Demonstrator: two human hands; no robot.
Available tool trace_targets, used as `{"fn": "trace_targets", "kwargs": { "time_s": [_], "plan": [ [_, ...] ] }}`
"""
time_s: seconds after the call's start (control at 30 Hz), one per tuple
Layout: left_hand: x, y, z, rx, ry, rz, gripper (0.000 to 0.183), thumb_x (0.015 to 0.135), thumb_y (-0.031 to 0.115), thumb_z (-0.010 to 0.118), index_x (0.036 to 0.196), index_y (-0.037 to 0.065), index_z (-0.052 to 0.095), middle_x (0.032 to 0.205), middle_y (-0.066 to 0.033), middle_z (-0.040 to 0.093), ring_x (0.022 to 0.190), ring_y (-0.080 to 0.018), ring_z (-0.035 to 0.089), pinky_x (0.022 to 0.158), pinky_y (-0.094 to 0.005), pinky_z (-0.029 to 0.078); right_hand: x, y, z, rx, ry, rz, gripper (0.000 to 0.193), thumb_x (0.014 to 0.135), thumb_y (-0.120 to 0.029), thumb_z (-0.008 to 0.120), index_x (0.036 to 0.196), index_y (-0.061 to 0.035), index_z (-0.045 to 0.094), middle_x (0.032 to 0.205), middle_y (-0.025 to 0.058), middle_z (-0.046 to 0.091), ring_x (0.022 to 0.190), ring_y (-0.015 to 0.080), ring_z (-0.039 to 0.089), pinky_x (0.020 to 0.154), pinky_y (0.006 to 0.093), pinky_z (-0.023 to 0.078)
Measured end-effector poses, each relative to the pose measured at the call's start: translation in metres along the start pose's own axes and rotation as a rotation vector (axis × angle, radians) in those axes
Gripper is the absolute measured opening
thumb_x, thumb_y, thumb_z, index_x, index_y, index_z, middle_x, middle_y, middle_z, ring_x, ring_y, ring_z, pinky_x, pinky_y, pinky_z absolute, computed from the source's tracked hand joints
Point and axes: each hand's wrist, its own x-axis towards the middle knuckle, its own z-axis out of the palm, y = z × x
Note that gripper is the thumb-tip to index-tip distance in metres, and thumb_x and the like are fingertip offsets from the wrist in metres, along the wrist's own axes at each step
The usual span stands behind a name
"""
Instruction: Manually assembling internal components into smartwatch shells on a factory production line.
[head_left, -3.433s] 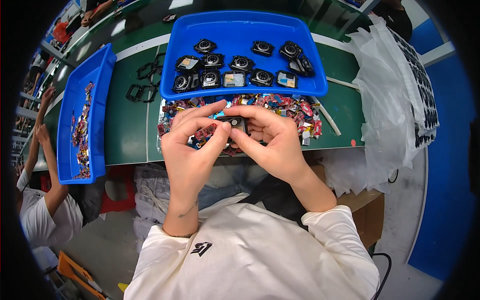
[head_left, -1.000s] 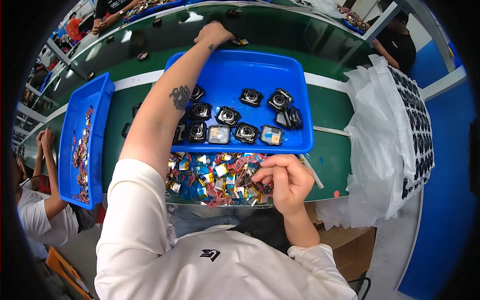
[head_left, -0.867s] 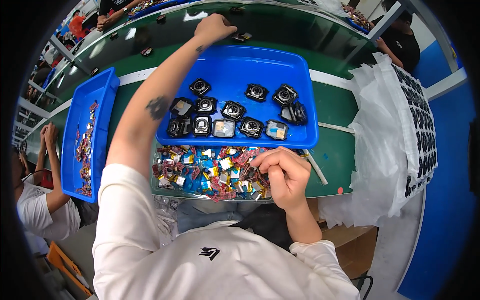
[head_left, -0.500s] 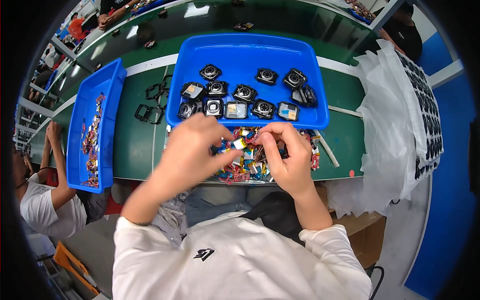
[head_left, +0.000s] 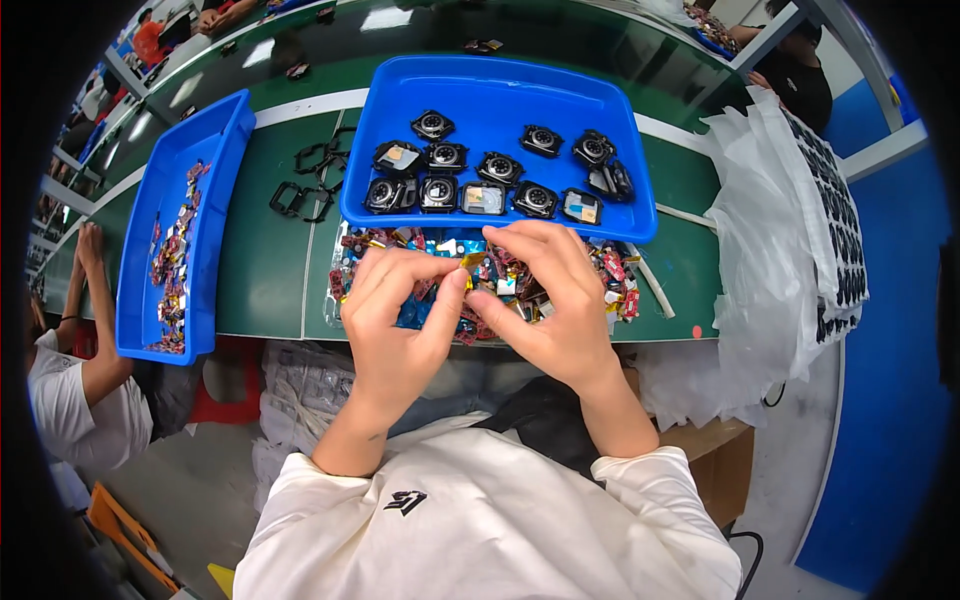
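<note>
My left hand (head_left: pixel 400 315) pinches a small yellow-edged battery piece (head_left: pixel 468 264) between thumb and forefinger; the fingertips cover part of it. Close by on the right, my right hand (head_left: pixel 560 310) is curved, with a gap between thumb and forefinger beside that piece. I see nothing held in it. Under both hands lies a heap of small electronic parts (head_left: pixel 618 285) in red, blue, silver and yellow. Just beyond them, a blue tray (head_left: pixel 480 90) holds several black watch cases (head_left: pixel 500 168), some with round sensor backs facing up and some opened.
A narrower blue tray (head_left: pixel 230 150) of similar small parts stands at left. Black empty frames (head_left: pixel 290 200) lie between the trays. At right, white sheeting (head_left: pixel 750 230) hangs beside stacked sheets of black parts (head_left: pixel 840 210). A co-worker's arms (head_left: pixel 95 300) rest at far left.
My left hand has turned and closed on the small battery piece. My right thumb and forefinger have spread apart. The view has shifted slightly, so the trays appear higher.
</note>
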Motion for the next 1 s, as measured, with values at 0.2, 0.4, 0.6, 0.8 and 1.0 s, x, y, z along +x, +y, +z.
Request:
{"fn": "trace_targets", "kwargs": {
  "time_s": [0.2, 0.4, 0.6, 0.8, 1.0],
  "plan": [
    [-0.008, -0.001, -0.004, -0.142, -0.029, 0.056, 0.013, 0.069, 0.000, 0.071, 0.082, 0.003, 0.067, 0.078, -0.0066, 0.065, 0.073, -0.0190, 0.057, 0.066, -0.0289, 0.041, -0.014, 0.001, 0.006, 0.300, -0.048, 0.213, 0.035, 0.075, 0.003, 0.068, 0.109, -0.0017, 0.060, 0.090, 0.0084, 0.063, 0.070, 0.0123, 0.061, 0.060, 0.0219, 0.047],
    [-0.002, 0.001, -0.013, 0.008, -0.099, 0.230, 0.025, 0.063, 0.000, 0.074, 0.085, 0.009, 0.070, 0.082, -0.0027, 0.063, 0.075, -0.0200, 0.054, 0.067, -0.0313, 0.041, -0.012, 0.000, -0.005, 0.949, -0.126, 0.590, 0.027, 0.078, 0.004, 0.067, 0.103, 0.0020, 0.059, 0.098, 0.0090, 0.063, 0.087, 0.0118, 0.062, 0.071, 0.0231, 0.054],
    [-0.004, -0.001, -0.014, 0.004, -0.165, 0.259, 0.027, 0.059, 0.003, 0.077, 0.084, 0.011, 0.071, 0.083, -0.0008, 0.063, 0.077, -0.0197, 0.053, 0.067, -0.0312, 0.041, -0.007, -0.009, -0.011, 0.990, -0.200, 0.633, 0.035, 0.078, 0.003, 0.067, 0.110, 0.0043, 0.054, 0.093, 0.0112, 0.065, 0.086, 0.0146, 0.064, 0.073, 0.0253, 0.055],
    [-0.006, -0.004, -0.017, -0.102, -0.208, 0.169, 0.019, 0.060, 0.003, 0.076, 0.078, 0.008, 0.070, 0.081, -0.0019, 0.064, 0.075, -0.0183, 0.054, 0.067, -0.0290, 0.041, -0.015, -0.004, -0.010, 0.968, -0.248, 0.563, 0.033, 0.076, 0.003, 0.069, 0.106, 0.0058, 0.055, 0.091, 0.0127, 0.064, 0.083, 0.0159, 0.065, 0.069, 0.0252, 0.054],
    [-0.006, -0.008, -0.019, -0.196, -0.322, 0.036, 0.008, 0.070, 0.002, 0.071, 0.074, 0.004, 0.064, 0.077, -0.0050, 0.063, 0.074, -0.0184, 0.054, 0.068, -0.0286, 0.041, -0.013, 0.005, -0.012, 0.679, -0.258, 0.295, 0.023, 0.077, -0.006, 0.073, 0.092, 0.0010, 0.058, 0.079, 0.0041, 0.063, 0.066, 0.0055, 0.060, 0.055, 0.0182, 0.045]
  ]
}}
